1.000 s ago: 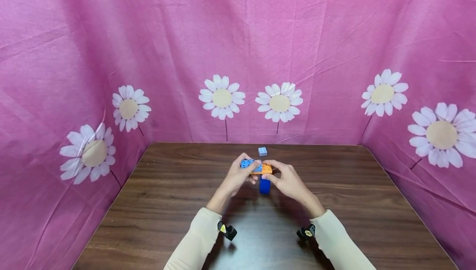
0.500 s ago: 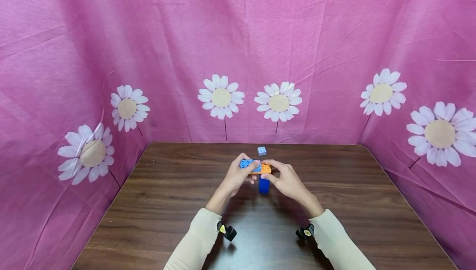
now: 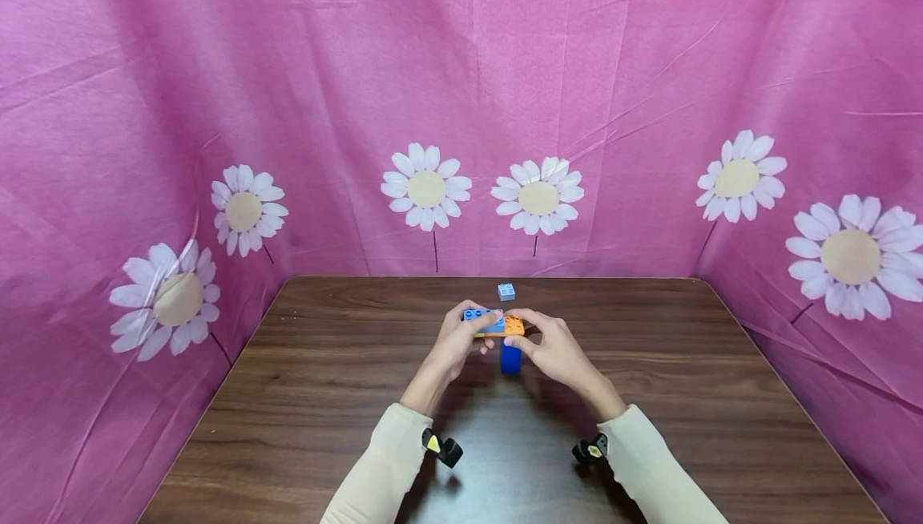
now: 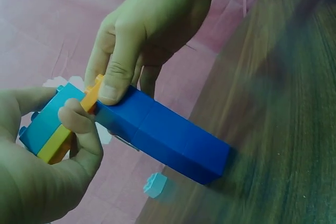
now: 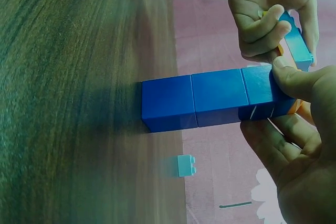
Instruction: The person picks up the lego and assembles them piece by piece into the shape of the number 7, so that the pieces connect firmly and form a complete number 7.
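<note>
A tower of dark blue bricks (image 5: 220,95) stands upright on the table. Across its top lies an orange brick (image 3: 514,325), jutting out to the left. A light blue brick (image 4: 50,120) sits over that overhang, with a yellow layer (image 4: 52,146) beneath it in the left wrist view. My left hand (image 3: 449,344) pinches this light blue brick, thumb on top and fingers curled underneath. My right hand (image 3: 564,354) grips the tower's upper end and the orange brick between thumb and fingers. Its fingers hide part of the top joint.
Behind the tower, near the table's back edge, lies a small pale blue brick (image 3: 506,292). The brown wooden table (image 3: 324,396) is bordered by a pink cloth (image 3: 461,67) with white flowers. Both wrists carry small black cameras.
</note>
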`<state>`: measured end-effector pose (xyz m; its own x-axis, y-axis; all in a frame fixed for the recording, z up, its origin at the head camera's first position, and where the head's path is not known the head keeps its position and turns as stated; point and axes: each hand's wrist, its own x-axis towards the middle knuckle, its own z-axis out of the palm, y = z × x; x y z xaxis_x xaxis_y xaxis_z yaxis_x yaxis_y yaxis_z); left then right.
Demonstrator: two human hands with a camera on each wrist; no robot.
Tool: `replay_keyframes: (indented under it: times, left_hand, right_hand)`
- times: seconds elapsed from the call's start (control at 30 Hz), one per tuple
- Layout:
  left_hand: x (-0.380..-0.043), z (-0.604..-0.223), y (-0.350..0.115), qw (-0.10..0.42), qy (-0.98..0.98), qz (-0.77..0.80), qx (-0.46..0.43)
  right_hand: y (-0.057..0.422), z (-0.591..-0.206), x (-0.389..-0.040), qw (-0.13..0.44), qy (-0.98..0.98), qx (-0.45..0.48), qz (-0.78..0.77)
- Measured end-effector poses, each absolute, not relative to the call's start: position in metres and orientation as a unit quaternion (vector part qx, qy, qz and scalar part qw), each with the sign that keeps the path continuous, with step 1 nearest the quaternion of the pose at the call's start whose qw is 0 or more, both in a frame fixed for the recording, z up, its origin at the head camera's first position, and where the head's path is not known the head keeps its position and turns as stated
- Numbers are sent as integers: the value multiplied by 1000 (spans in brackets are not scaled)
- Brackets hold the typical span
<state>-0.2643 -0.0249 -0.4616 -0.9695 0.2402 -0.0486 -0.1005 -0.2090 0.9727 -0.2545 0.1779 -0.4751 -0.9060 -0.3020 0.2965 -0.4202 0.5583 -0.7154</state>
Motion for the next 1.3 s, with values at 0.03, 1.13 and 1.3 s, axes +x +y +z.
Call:
replay_keyframes:
  times: [0.03, 1.13, 1.3]
  left_hand:
    - [-264, -461, -25, 112, 620, 774, 54]
    - [-272, -487, -38, 29, 672, 724, 154]
    - [-271, -488, -45, 17, 697, 699, 162]
  right_hand:
    - [178, -475, -255, 69, -880, 204, 423]
    - [176, -479, -257, 90, -880, 199, 421]
    - [179, -475, -257, 41, -882, 215, 417]
